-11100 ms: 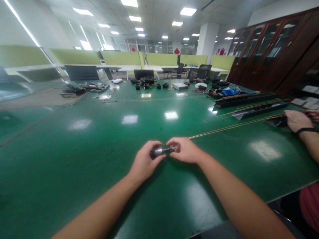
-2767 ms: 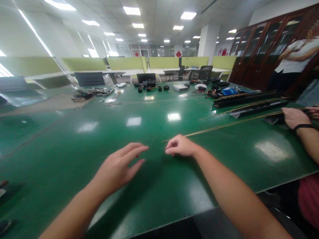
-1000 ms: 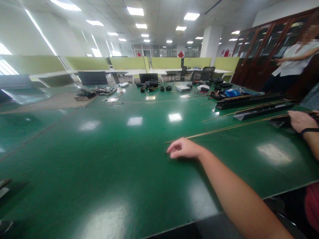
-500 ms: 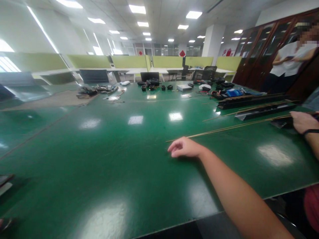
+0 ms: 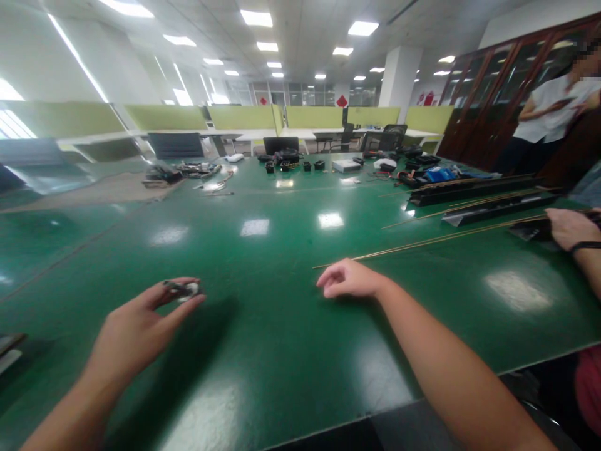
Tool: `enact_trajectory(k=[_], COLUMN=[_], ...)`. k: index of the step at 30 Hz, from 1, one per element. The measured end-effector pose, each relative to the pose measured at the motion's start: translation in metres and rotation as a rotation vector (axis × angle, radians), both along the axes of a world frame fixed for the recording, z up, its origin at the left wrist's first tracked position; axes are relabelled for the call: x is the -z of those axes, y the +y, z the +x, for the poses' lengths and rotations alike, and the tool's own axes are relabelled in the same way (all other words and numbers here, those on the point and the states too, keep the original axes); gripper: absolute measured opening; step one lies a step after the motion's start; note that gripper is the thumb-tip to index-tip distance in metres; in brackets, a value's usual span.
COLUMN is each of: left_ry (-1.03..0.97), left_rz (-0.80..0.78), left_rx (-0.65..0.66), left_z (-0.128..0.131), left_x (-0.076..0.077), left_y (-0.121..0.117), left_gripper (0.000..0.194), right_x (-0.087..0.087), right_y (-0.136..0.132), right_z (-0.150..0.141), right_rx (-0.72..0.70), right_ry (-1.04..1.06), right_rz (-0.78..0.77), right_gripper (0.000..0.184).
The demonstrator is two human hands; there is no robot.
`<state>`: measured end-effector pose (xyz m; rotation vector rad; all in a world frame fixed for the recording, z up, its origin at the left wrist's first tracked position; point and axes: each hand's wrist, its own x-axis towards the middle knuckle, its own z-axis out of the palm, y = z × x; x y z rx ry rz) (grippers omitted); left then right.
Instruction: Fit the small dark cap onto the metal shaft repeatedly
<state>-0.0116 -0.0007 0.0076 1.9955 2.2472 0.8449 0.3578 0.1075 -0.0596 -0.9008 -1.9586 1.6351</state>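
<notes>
far left, some flat dark-and-pale item cut off by the frame edge, can't tell what. next my left hand, thumb and fingers pinched on a small metallic part, silvery and round at one end, darker at the other, blurry. the part sits between my fingertips, over the green table, looks raised judging by the shadow. handling guess: light but dense for its size, stiff, no give, smooth metal so probably slippery; best taken across its round body with thumb opposite the fingers, keeping off the darker end in case that's fragile. my right hand is well apart from the left, low by the tabletop, fingers curled toward the thumb; can't tell if anything is inside. just beyond its knuckles run thin brass-coloured rods, touching or not i can't tell; they look light, springy, easy to bend, so i'd grip near the middle. further right, black channels with more rods, then a co-worker's hand at the far end of my rods, dark band on the wrist.
</notes>
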Motion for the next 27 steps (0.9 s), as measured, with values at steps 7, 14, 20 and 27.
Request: enact_trajectory(k=[7, 14, 20, 27], left_ry=[-0.173, -0.361, -0.443, -0.46], left_rz=[0.09, 0.046, 0.013, 0.053], left_rx=[0.689, 0.758, 0.697, 0.658], left_z=[0.137, 0.161, 0.161, 0.161], left_x=[0.04, 0.064, 0.062, 0.061], left_y=[0.05, 0.041, 0.042, 0.042], left_gripper=[0.028, 0.03, 0.03, 0.023], right_x=[0.001, 0.003, 0.003, 0.006], right_y=[0.003, 0.003, 0.002, 0.0], right_z=[0.003, 0.004, 0.004, 0.001], right_rx=[-0.056, -0.081, -0.076, -0.054], right_ry=[0.001, 0.001, 0.026, 0.108], right_rz=[0.03, 0.03, 0.016, -0.037], right_gripper=[0.019, 0.018, 0.017, 0.021])
